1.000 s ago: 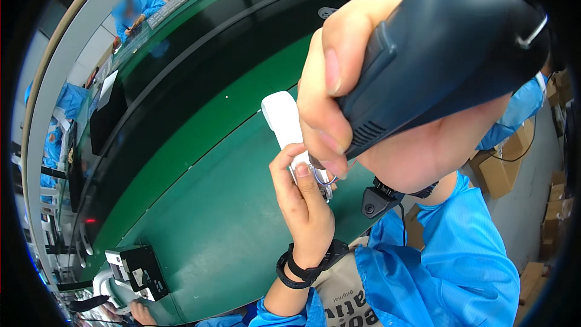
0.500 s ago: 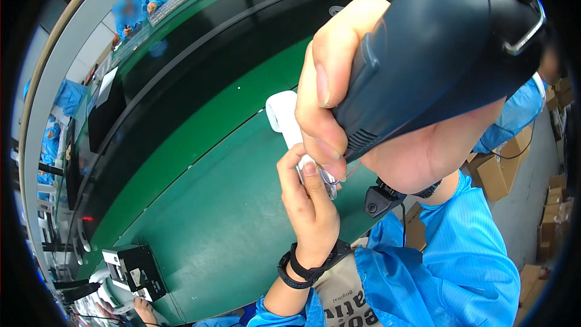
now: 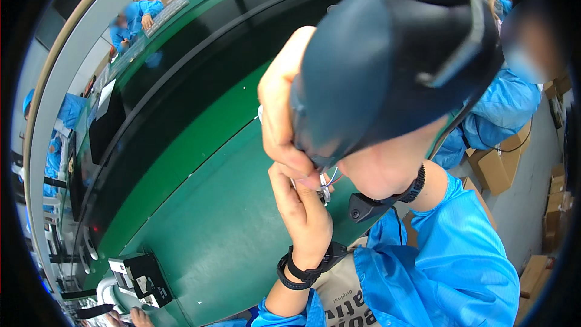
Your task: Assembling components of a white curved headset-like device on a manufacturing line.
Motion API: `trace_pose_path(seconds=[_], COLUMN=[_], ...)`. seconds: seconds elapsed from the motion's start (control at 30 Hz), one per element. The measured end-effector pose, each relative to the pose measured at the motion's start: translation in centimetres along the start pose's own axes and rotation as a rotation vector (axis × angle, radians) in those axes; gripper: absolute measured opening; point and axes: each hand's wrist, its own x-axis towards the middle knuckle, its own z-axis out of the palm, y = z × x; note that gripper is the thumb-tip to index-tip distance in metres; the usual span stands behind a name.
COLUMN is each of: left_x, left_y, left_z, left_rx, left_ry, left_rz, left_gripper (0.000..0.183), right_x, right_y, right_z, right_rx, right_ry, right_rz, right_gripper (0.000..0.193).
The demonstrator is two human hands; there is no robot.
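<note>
The big dark tool (image 3: 387,66) stands in the way of a lot. The right hand (image 3: 387,166) is wrapped around it, with its fingers curled tight on the tool's side. A bent metal loop (image 3: 460,54) sits near the tool's top. The left hand (image 3: 305,212) pinches a white part (image 3: 325,194) over the green table (image 3: 230,236), just under the right fingers. Thin wires (image 3: 331,177) poke out beside it.

Far to the left on the table is a black and white box (image 3: 145,281), and next to it are someone else's fingers (image 3: 140,317). Past the table runs a long dark belt (image 3: 200,72). On the right, a person in blue (image 3: 505,103) is close by, near a brown cardboard box (image 3: 499,160).

Most of the white part is hidden behind the hands and the tool. I can't see the tool's tip or where it points. The left fingertips are partly covered too. The tool looks blurry, and the picture's dark round edge cuts off things at the sides.
</note>
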Motion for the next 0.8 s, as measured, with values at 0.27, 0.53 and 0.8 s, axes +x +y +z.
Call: trace_pose_path(seconds=[0.27,0.53,0.8], left_x=[0.0,0.2,0.2], left_y=[0.1,0.7,1.0], left_z=[0.7,0.7,1.0], left_rx=[0.049,0.032,0.064], left_ry=[-0.023,-0.065,-0.083], left_rz=[0.014,-0.097,-0.127], left_gripper=[0.023,0.025,0.03], right_x=[-0.9,-8.4,-10.3], right_y=[-2.5,-6.4,-5.2], right_z=[-1.4,-15.0,-20.0], right_rx=[0.078,-0.447,-0.529], right_ry=[-0.027,0.631,0.71], right_rz=[0.041,-0.301,-0.335], right_gripper=[0.096,0.095,0.092])
